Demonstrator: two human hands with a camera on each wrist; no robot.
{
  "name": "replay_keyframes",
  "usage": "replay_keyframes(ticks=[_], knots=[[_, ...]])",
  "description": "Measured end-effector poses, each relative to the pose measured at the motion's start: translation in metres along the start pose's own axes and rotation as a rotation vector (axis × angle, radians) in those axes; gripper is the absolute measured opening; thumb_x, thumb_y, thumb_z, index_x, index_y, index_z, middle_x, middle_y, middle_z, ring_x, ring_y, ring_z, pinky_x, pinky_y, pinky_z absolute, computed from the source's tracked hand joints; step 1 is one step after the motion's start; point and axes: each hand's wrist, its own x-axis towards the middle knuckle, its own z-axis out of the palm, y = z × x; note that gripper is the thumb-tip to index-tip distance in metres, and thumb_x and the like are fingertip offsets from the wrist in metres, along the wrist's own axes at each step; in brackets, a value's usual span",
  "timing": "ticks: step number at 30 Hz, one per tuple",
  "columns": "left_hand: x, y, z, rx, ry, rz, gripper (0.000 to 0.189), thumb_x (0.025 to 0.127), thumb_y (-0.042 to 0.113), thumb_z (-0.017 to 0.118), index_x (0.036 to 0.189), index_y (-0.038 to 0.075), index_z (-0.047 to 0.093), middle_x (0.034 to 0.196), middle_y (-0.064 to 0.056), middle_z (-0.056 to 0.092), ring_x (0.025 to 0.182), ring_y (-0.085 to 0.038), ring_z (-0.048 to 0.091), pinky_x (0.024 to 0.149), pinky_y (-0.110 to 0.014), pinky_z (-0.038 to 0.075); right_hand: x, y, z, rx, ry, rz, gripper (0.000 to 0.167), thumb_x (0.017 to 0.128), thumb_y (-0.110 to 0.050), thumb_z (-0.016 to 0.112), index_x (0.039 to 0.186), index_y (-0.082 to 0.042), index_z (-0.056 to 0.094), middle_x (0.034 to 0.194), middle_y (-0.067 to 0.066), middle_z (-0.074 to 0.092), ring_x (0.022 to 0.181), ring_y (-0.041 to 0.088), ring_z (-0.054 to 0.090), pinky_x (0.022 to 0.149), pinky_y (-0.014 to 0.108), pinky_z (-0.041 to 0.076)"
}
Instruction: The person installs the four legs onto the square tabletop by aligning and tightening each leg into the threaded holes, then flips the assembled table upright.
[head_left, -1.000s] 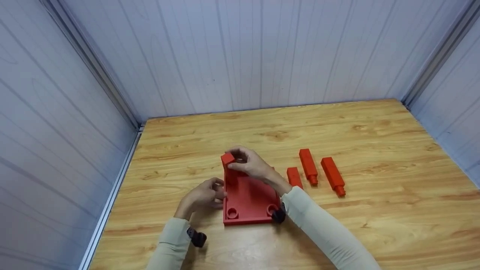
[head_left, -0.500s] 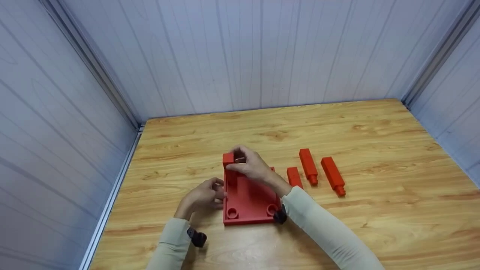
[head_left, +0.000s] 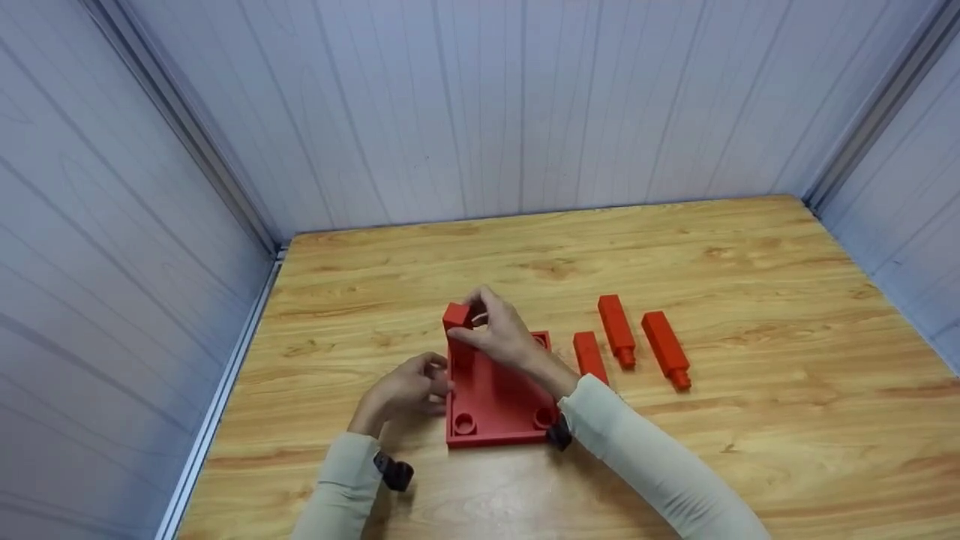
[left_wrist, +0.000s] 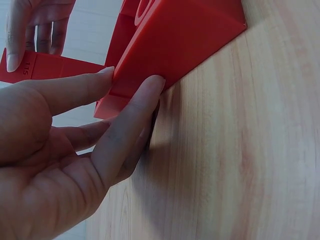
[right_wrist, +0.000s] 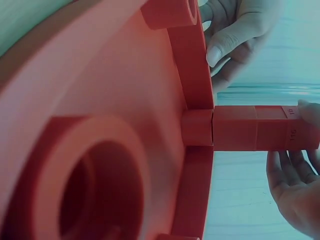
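A shallow red tray-like base (head_left: 499, 442) lies on the table, round sockets at its corners. At its far left corner stands an upright red square leg (head_left: 457, 319). My right hand (head_left: 501, 328) pinches the leg near its top between thumb and fingers. In the right wrist view, the leg (right_wrist: 237, 128) lines up with a corner socket (right_wrist: 197, 127), its shoulder against the rim; any peg inside is hidden. My left hand (head_left: 405, 386) rests its fairly straight fingers against the base's left wall. Number marks show on the leg (left_wrist: 55, 66) in the left wrist view.
Right of the base lie three loose red legs: one close beside it (head_left: 590, 356), partly behind the right forearm, then a second leg (head_left: 616, 330) and a third leg (head_left: 665, 349), both with stepped round ends towards me. Pale panel walls (head_left: 480, 112) border the wooden table (head_left: 750, 300).
The leg has turned slightly about its own length in my right hand, and its top faces differently. My left hand and the base have stayed in place.
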Motion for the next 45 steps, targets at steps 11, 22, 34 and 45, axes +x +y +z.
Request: replay_keyframes(ticks=[11, 22, 34, 45], knots=[[0.001, 0.003, -0.001, 0.01, -0.008, 0.0, 0.045, 0.087, -0.011, 0.046, 0.131, -0.002, 0.041, 0.109, -0.018, 0.056, 0.091, -0.025, 0.063, 0.079, -0.042, 0.058, 0.005, 0.023, 0.003, -0.049, 0.035, -0.013, 0.04, 0.084, -0.017, 0.074, 0.111, 0.0, 0.049, 0.106, 0.016, 0.061, 0.097, 0.028, 0.059, 0.088, 0.048, 0.052], [0.001, 0.002, -0.001, 0.011, 0.002, 0.0, 0.045, 0.086, -0.012, 0.047, 0.13, -0.002, 0.043, 0.109, -0.018, 0.055, 0.092, -0.026, 0.063, 0.077, -0.041, 0.058, 0.003, 0.007, -0.004, 0.092, -0.067, 0.131, 0.037, 0.097, -0.02, 0.054, 0.131, -0.004, 0.05, 0.126, 0.013, 0.056, 0.111, 0.026, 0.056, 0.09, 0.036, 0.05], [-0.001, 0.002, -0.001, 0.042, -0.003, 0.0, 0.043, 0.088, -0.011, 0.045, 0.13, -0.002, 0.042, 0.112, -0.019, 0.055, 0.093, -0.026, 0.064, 0.079, -0.041, 0.058, 0.006, 0.013, -0.01, 0.378, -0.189, 0.181, 0.042, 0.099, -0.011, 0.048, 0.138, 0.003, 0.043, 0.14, 0.024, 0.045, 0.114, 0.019, 0.052, 0.102, 0.057, 0.042], [-0.001, 0.001, -0.002, 0.006, -0.026, 0.01, 0.047, 0.086, -0.01, 0.047, 0.132, -0.004, 0.04, 0.111, -0.019, 0.056, 0.093, -0.026, 0.063, 0.08, -0.044, 0.058, 0.008, 0.015, -0.008, 0.31, -0.148, 0.155, 0.04, 0.093, -0.009, 0.06, 0.128, 0.007, 0.049, 0.116, 0.017, 0.059, 0.096, 0.012, 0.057, 0.091, 0.047, 0.048]])
